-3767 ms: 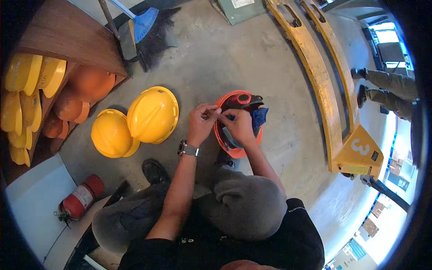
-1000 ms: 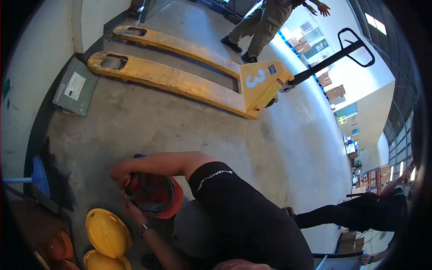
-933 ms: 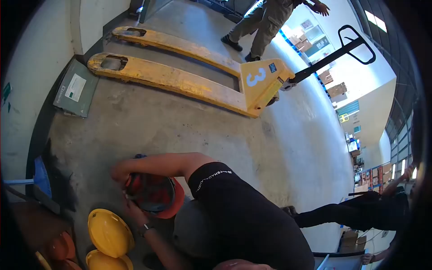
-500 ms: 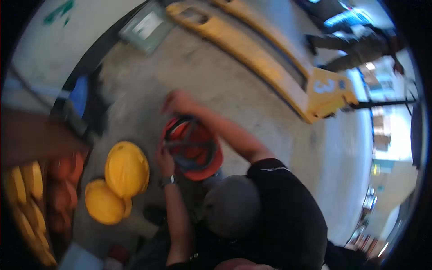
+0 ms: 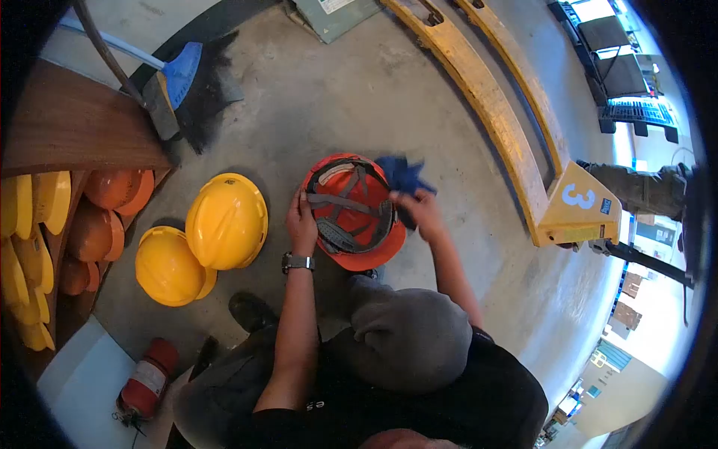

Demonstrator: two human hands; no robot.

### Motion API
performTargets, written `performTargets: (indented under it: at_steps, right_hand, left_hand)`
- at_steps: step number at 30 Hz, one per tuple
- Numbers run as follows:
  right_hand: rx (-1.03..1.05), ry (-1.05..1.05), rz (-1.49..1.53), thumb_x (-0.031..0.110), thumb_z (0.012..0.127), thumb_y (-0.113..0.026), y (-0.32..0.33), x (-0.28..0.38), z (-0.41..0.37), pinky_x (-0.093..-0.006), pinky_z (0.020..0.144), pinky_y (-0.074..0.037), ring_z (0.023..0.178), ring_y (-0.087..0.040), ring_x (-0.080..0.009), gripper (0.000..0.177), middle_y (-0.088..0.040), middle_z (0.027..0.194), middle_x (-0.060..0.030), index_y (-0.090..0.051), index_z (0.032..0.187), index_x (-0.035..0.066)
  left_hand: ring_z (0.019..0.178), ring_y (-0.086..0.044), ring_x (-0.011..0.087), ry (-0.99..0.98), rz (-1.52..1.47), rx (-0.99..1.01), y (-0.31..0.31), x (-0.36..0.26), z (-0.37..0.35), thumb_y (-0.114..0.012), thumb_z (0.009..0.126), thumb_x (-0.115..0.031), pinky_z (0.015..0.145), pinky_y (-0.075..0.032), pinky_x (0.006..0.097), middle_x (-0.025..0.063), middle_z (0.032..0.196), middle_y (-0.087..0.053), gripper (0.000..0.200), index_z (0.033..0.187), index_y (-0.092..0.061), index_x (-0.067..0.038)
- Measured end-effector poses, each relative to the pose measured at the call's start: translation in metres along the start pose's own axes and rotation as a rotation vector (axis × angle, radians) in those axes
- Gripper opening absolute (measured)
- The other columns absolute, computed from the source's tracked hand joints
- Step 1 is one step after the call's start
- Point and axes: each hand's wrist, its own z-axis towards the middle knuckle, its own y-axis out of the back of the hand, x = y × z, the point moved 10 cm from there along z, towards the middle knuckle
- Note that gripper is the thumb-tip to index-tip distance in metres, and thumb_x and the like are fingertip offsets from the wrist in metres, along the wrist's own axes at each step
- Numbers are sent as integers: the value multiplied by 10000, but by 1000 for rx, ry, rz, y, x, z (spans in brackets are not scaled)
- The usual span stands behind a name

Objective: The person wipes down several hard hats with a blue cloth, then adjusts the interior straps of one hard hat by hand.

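Observation:
A red hard hat (image 5: 351, 254) is turned inside up, with its grey straps and headband showing. My left hand (image 5: 301, 222), with a watch at the wrist, is closed on the hat's left rim. On the right side, my right hand (image 5: 421, 213) is closed on a dark blue cloth (image 5: 404, 175), which is blurred and lies against the hat's upper right rim. Two yellow hard hats, one (image 5: 226, 221) leaning over the other (image 5: 168, 266), rest on the floor to the left.
Shelves (image 5: 82, 138) of yellow and orange hard hats stand at the left, with a fire extinguisher (image 5: 149, 378) below. A blue broom (image 5: 182, 75) is at the upper left. A yellow pallet jack (image 5: 580, 206) stands at the right, beside another person's leg (image 5: 636, 187).
My right hand has moved from above the red hat to its right side, where the blue cloth now shows. My left hand still holds the rim. The camera view has shifted.

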Motion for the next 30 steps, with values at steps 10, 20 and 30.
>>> performTargets:
  at_steps: [10, 20, 30]
  right_hand:
    - [-280, 546, -324, 193, 847, -694, -12, 18, -61, -467, 818, -477, 962, -593, -417, 353, -574, 1017, -213, -581, 1136, 24]
    - [-88, 521, -703, 239, 839, -704, -32, 52, -59, -483, 802, -492, 934, -608, -414, 399, -600, 1054, -199, -580, 1158, 34]
    - [-85, 1005, -230, 460, 963, -459, -44, 133, -71, -404, 993, -342, 1109, -443, -283, 604, -483, 1151, -170, -473, 1301, -40]
  left_hand:
    - [1058, -611, 217, 42, -597, 104, 4, -28, 7, -450, 1044, -288, 959, -453, 339, 111, 1113, -665, 374, 1178, -635, 8]
    - [1047, -627, 184, 376, -770, -66, 37, 3, 18, -543, 964, -445, 854, -522, 375, 39, 1164, -661, 380, 1149, -637, -127]
    - [1116, -616, 377, 394, -1099, 269, 9, -70, -8, -488, 905, -611, 890, -514, 652, 137, 1330, -576, 683, 1371, -517, -112]
